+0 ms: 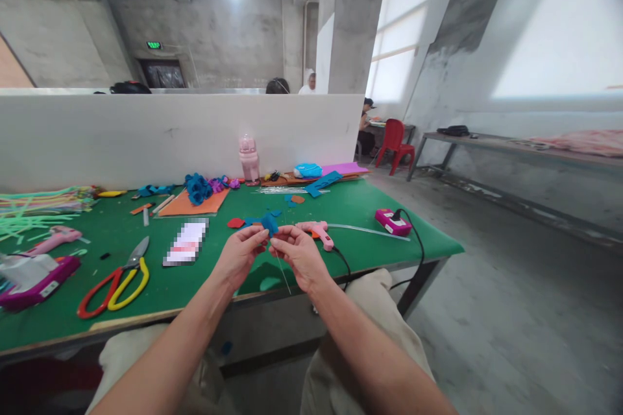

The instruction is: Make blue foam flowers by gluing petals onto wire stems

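Between my two hands is a small blue felt flower [269,223] on a thin wire stem [283,270] that slants down below them. My left hand [246,248] pinches the flower from its left side. On the other side my right hand [294,251] has its thumb and fingers closed at the flower's base and the wire. A pink glue gun [321,233] with a clear glue stick lies just past my right hand. Red felt [236,223] and blue felt scraps [291,201] lie on the green table near my fingers.
Scissors [129,272] with red and yellow handles lie left. Finished blue flowers [197,188] rest on orange felt [214,202]. A pink bottle [250,159] stands by the white partition [195,133]. At right, a pink power strip [393,222] has a black cable over the table edge.
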`<state>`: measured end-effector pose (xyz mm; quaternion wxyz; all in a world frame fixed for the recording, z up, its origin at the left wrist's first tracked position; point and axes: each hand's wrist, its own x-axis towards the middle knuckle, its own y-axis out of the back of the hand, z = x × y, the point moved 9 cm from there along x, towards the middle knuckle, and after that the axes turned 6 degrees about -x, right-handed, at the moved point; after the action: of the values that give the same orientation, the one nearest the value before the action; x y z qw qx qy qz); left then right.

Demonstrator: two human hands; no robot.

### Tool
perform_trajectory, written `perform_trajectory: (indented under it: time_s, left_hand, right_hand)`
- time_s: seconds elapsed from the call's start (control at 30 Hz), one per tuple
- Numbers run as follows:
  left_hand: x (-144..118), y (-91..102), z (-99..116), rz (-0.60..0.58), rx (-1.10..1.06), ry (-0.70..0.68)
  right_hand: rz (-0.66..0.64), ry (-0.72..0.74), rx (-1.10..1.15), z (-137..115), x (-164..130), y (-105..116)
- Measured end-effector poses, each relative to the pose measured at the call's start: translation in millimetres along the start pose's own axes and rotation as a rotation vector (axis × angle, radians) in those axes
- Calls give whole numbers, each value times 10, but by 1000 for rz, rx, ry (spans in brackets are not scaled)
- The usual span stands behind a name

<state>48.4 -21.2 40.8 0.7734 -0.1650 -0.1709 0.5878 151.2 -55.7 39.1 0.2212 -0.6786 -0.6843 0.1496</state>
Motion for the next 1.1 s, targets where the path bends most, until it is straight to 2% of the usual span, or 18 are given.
perform_trajectory:
  time_s: [0.53,0.9,1.1]
  left_hand:
    - [-11,-22,2,-26,16,-10]
    - [-30,-20,22,11,36,-15]
    - [-35,-54,32,-22,52,-16]
  right_hand:
    - [95,133,-101,-87,-25,7]
    - [100,153,-130,-81,-37,-6]
    - [99,150,-128,-112,-44,0]
